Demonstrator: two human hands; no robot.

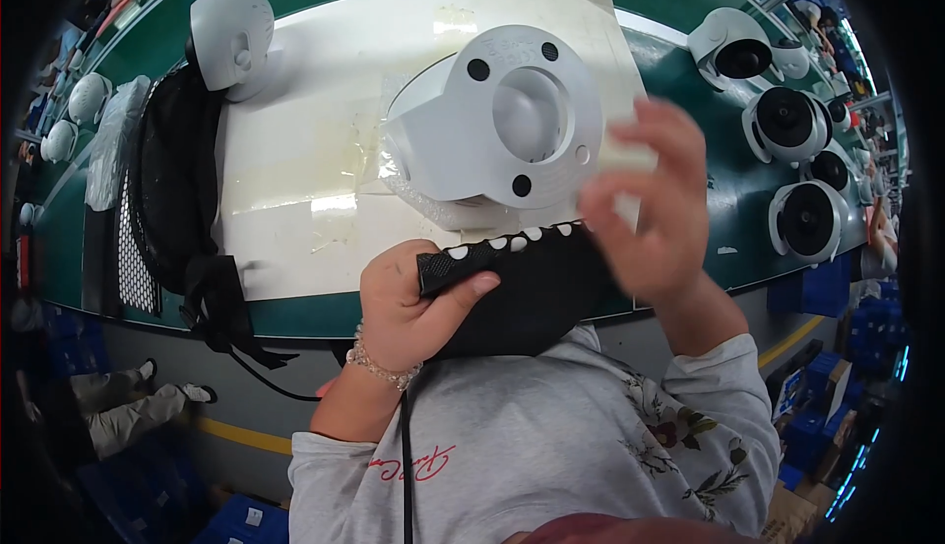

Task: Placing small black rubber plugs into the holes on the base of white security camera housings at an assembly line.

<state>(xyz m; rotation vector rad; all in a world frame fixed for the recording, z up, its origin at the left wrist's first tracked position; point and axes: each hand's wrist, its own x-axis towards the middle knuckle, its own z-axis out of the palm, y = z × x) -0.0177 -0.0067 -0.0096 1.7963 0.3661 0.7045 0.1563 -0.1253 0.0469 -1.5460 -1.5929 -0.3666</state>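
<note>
My left hand (399,293) grips a black sheet (532,303) by its left end, thumb on top. White round spots run along the sheet's folded upper edge. Beyond it a white rounded device (433,155) lies with its flat ring-shaped base facing up, partly over clear bubble wrap (443,211). Black round pads (522,186) sit at three places on that base, and a bare round recess (583,154) shows at its right side. My right hand (655,204) is raised right of the base, fingers curved and smeared by motion; whether it holds anything is hidden.
A white board (295,170) covers part of the green table (679,81). At left stand another white device (231,37), a black padded strap (182,160) and a plastic-wrapped item (118,140). Several white-and-black devices (809,221) line the right side. A person's legs (138,411) show lower left.
</note>
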